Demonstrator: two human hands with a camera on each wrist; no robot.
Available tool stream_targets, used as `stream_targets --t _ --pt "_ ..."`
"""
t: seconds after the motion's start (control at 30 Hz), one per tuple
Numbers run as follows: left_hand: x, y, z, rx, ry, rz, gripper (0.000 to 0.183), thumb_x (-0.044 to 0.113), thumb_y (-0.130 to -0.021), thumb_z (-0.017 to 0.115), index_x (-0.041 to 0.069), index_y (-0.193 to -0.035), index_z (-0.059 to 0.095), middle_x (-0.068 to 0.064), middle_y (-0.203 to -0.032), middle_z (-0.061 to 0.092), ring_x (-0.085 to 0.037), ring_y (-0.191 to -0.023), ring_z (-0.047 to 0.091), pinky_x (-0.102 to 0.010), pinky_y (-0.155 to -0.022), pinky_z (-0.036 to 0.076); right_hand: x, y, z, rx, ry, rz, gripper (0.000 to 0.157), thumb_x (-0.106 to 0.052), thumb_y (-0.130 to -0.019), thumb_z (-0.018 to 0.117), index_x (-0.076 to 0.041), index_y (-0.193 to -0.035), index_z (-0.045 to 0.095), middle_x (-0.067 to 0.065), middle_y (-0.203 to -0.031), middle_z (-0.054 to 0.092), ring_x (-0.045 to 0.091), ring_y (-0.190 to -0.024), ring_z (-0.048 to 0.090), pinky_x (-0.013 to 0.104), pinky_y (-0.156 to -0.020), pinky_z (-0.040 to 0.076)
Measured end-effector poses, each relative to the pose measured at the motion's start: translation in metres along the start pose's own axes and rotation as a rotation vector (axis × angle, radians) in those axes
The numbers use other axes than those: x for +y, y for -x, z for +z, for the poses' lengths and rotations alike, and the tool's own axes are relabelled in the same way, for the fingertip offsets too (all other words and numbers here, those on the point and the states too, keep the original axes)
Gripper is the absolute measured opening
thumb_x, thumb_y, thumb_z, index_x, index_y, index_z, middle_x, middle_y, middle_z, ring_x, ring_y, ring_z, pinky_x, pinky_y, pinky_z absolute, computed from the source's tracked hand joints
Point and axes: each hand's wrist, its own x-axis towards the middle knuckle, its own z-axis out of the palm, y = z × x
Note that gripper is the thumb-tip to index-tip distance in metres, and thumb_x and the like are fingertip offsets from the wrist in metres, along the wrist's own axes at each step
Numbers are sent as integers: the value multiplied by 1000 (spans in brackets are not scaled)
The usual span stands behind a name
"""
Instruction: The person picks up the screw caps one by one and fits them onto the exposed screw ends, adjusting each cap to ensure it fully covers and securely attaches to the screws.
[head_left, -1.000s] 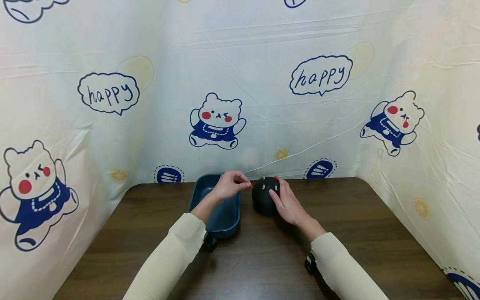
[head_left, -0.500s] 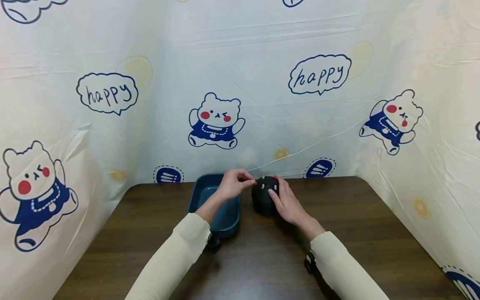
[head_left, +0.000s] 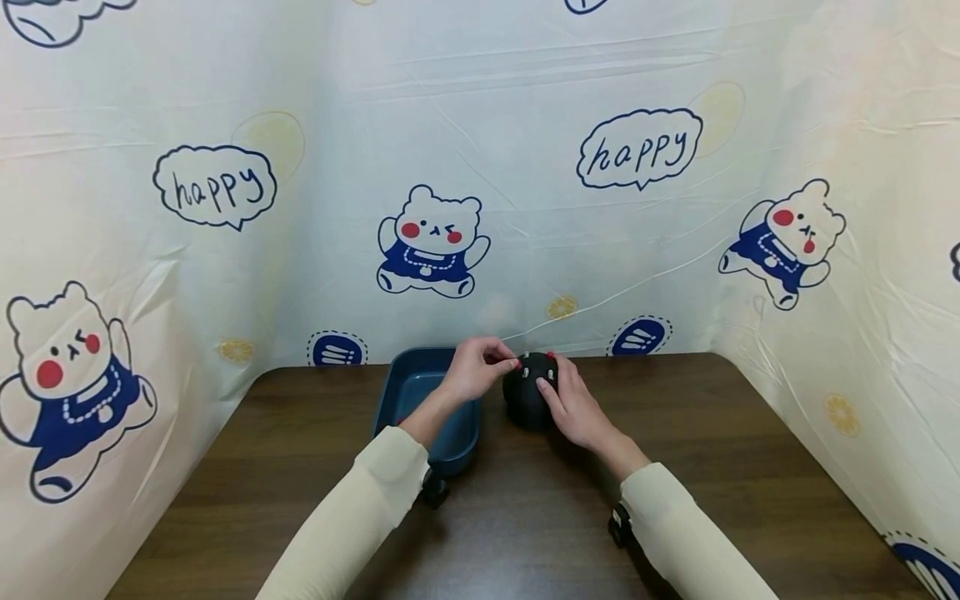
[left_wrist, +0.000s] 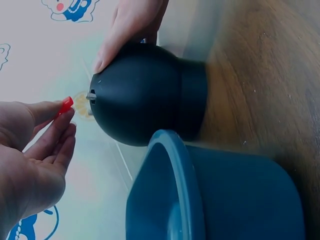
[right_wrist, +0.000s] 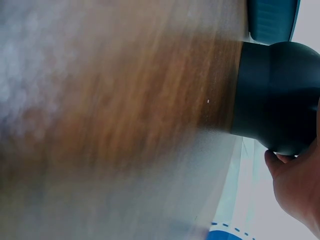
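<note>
A black, round-topped object [head_left: 528, 406] with a narrower base stands on the table, threaded metal studs [left_wrist: 91, 96] sticking out of its top. My right hand [head_left: 583, 410] grips its right side, thumb in front and fingers toward the back. Close to those fingertips a second red piece [head_left: 551, 355] shows on the top. My left hand [head_left: 474, 371] pinches a small red cap [left_wrist: 66, 104] between thumb and forefinger. In the left wrist view the cap is just off the stud ends, with a small gap between.
Left of the black object sits a deep blue tray [head_left: 463, 457], partly under my left forearm. The brown wooden table [head_left: 540, 517] ends at a patterned cloth [head_left: 525, 167] that hangs behind and along both sides.
My left hand has moved right with the red cap, from beside the black object to its top left. The right hand keeps its grip in the same place.
</note>
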Motion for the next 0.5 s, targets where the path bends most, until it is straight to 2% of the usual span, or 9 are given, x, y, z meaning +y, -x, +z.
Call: stream_targets --t 0.5 --pt "7 -4 15 27 6 42 4 13 -94 75 9 -95 77 -1 -93 76 -14 -82 68 -30 -75 57 0 1 1 29 9 -25 64 -42 -111 38 -1 -158 21 25 -153 33 40 -137 41 59 -113 36"
